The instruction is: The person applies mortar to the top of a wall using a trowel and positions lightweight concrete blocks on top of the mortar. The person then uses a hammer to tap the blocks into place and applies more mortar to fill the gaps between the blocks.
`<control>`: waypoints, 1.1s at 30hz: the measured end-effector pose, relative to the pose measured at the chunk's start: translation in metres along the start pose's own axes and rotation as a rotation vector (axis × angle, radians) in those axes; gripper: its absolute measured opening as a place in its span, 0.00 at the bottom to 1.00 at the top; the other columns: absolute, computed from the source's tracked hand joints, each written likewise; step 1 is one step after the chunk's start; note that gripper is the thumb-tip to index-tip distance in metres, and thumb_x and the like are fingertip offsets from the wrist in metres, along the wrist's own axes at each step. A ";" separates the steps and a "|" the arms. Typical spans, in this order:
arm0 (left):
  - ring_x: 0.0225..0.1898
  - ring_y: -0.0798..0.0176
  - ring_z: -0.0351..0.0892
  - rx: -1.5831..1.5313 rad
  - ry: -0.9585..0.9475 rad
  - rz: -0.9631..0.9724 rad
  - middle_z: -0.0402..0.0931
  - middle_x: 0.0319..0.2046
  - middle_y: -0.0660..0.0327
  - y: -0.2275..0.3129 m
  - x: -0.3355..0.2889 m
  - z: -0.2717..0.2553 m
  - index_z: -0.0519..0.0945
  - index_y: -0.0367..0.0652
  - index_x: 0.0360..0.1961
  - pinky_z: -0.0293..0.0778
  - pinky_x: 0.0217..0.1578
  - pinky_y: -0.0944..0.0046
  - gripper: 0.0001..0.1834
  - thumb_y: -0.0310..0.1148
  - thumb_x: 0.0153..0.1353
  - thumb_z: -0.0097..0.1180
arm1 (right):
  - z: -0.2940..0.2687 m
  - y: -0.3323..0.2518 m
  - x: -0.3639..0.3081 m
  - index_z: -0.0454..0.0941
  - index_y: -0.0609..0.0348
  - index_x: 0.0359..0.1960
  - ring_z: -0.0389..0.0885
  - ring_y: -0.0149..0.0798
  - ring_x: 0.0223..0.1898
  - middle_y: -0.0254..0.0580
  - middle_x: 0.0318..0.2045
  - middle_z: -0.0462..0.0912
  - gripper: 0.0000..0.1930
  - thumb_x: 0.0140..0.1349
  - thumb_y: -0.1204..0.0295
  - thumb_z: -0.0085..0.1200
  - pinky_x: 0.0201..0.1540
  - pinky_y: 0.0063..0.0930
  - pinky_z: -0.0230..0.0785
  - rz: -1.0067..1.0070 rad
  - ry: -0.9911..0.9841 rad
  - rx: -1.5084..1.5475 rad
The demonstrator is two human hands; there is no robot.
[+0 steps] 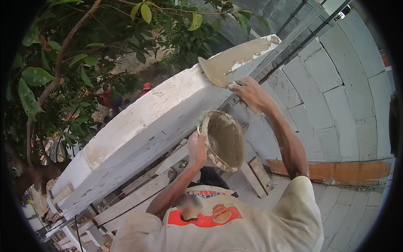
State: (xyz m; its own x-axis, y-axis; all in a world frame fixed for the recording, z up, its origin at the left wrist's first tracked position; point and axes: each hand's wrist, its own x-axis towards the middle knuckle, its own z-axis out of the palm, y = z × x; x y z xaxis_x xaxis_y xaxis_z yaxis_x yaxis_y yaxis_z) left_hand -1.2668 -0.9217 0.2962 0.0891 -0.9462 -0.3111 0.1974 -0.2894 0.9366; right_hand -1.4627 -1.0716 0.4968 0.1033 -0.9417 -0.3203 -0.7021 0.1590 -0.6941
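My left hand (197, 148) grips the rim of a mortar-crusted bucket (236, 143), tilted so that its grey-smeared inside shows. My right hand (251, 95) is closed round the handle of a trowel (213, 72), its blade coated in wet grey mortar. That blade rests at the top edge of a white block wall (147, 103), where a bed of mortar (247, 52) covers the far right stretch. Nearer and to the left, the wall's top is bare and pale. Mortar also marks my right fingers, and the handle is mostly hidden in them.
Below me lie scaffold planks (136, 195). Another block wall (327, 101) rises on the right, with an orange-brown board (336, 172) along its foot. Rebar (304, 21) stands beyond the wall's far end. Tree branches (61, 54) overhang the left; a person in red (110, 98) is below.
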 end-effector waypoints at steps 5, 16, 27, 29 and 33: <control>0.33 0.57 0.74 0.192 -0.067 0.034 0.75 0.27 0.52 -0.012 0.016 -0.030 0.81 0.31 0.40 0.70 0.39 0.52 0.21 0.44 0.73 0.53 | 0.081 0.012 -0.070 0.80 0.70 0.43 0.81 0.73 0.43 0.70 0.34 0.83 0.18 0.74 0.62 0.54 0.48 0.55 0.75 -0.289 0.148 -0.295; 0.33 0.64 0.66 0.641 -0.243 0.233 0.66 0.26 0.59 0.062 -0.002 -0.046 0.76 0.36 0.33 0.67 0.37 0.57 0.18 0.40 0.75 0.52 | 0.197 0.133 -0.218 0.79 0.62 0.47 0.88 0.60 0.42 0.59 0.40 0.86 0.14 0.66 0.66 0.62 0.41 0.52 0.81 0.103 0.237 -0.631; 0.31 0.73 0.66 0.392 -0.294 0.329 0.73 0.27 0.67 0.067 0.002 -0.027 0.79 0.40 0.31 0.67 0.33 0.64 0.17 0.38 0.78 0.53 | 0.244 0.139 -0.196 0.87 0.65 0.37 0.90 0.49 0.35 0.51 0.31 0.89 0.09 0.61 0.72 0.60 0.38 0.41 0.82 -0.112 -0.073 -0.407; 0.29 0.73 0.65 0.306 -0.258 0.303 0.71 0.25 0.68 0.053 0.007 -0.030 0.77 0.39 0.30 0.66 0.31 0.62 0.18 0.38 0.78 0.53 | 0.212 0.140 -0.200 0.85 0.66 0.38 0.89 0.45 0.32 0.49 0.29 0.88 0.09 0.64 0.71 0.60 0.37 0.39 0.80 -0.157 -0.155 -0.171; 0.28 0.77 0.64 -0.137 -0.110 0.109 0.72 0.27 0.72 0.067 -0.006 -0.025 0.76 0.42 0.32 0.62 0.29 0.65 0.15 0.37 0.79 0.51 | 0.149 0.125 -0.201 0.80 0.67 0.35 0.78 0.33 0.27 0.39 0.24 0.80 0.14 0.67 0.66 0.63 0.33 0.35 0.73 0.138 -0.402 0.196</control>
State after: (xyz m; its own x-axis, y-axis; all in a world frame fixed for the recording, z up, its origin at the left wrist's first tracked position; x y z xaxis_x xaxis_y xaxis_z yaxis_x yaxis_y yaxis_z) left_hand -1.2299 -0.9320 0.3567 0.0112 -0.9832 -0.1822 0.3237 -0.1689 0.9310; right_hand -1.4661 -0.8184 0.3781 0.3104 -0.7245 -0.6154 -0.5863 0.3637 -0.7239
